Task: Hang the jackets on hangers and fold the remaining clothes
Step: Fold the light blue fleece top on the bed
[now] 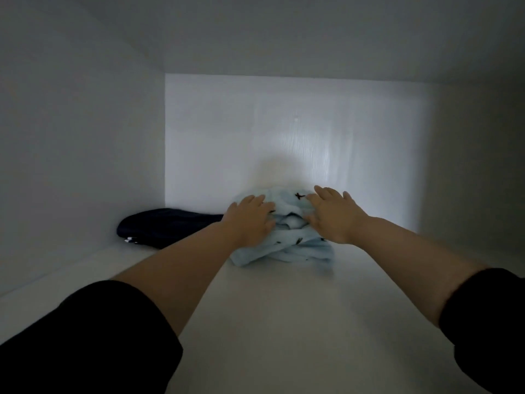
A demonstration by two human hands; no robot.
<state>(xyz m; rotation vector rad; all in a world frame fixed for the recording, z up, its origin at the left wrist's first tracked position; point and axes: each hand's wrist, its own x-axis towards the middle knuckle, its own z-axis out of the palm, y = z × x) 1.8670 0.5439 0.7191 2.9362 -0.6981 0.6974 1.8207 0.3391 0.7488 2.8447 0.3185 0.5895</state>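
A folded light blue garment (287,248) with small dark marks lies on the white shelf (284,322) deep inside a cupboard compartment, close to the back wall. My left hand (250,220) lies flat on its left top side, fingers straight. My right hand (332,214) presses on its right top side, fingers spread and straight. Both forearms reach in from the front, with black sleeves at the elbows. A folded dark navy garment (164,227) lies to the left of the blue one, in the back left corner.
The compartment is boxed in by a white left wall (85,152), a back wall (298,132), a right wall (483,166) and a ceiling above. Bare shelf surface stretches in front of the garments and to the right of the blue one.
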